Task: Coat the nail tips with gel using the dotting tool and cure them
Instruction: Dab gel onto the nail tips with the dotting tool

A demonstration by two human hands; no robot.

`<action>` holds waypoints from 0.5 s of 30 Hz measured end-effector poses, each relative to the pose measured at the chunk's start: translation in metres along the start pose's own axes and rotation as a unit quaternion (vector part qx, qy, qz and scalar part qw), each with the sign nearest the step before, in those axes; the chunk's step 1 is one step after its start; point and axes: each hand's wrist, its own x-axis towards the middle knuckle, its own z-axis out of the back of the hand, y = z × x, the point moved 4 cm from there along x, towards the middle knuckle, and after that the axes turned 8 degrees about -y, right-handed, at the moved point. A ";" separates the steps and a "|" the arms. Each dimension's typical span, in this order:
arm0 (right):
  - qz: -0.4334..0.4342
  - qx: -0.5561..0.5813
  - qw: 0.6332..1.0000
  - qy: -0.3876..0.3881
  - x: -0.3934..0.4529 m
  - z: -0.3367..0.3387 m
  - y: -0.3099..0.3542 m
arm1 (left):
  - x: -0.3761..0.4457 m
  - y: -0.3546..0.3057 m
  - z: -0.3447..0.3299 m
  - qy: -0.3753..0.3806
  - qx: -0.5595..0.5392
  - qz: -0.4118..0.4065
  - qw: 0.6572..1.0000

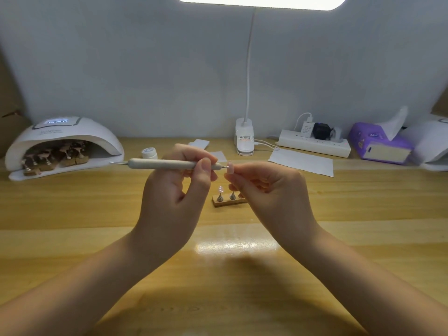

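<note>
My left hand (179, 190) pinches a grey dotting tool (167, 164) held level, its right point touching a small pink nail tip (229, 166). My right hand (269, 190) pinches that nail tip from the right, above the table. Below the hands a small wooden holder (228, 202) stands on the table with two metal stands in view, one carrying a nail tip (220, 189). A white gel jar (149, 153) sits behind the tool. At the far left a white curing lamp (63, 141) holds several wooden holders with nail tips inside.
A clip-on desk lamp (244, 139) stands at the back centre. A power strip (315, 143) with plugs, a purple tissue box (380, 144) and a white sheet of paper (303, 162) lie at the back right. A second white device (434, 146) sits at the right edge.
</note>
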 end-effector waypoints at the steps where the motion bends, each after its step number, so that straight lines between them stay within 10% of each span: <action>1: -0.003 0.003 1.000 -0.001 0.000 0.000 0.000 | 0.000 0.000 0.001 -0.005 -0.001 0.001 1.000; 15: -0.012 0.014 1.000 -0.003 0.000 -0.001 -0.002 | 0.000 0.000 0.001 -0.013 -0.035 0.024 0.999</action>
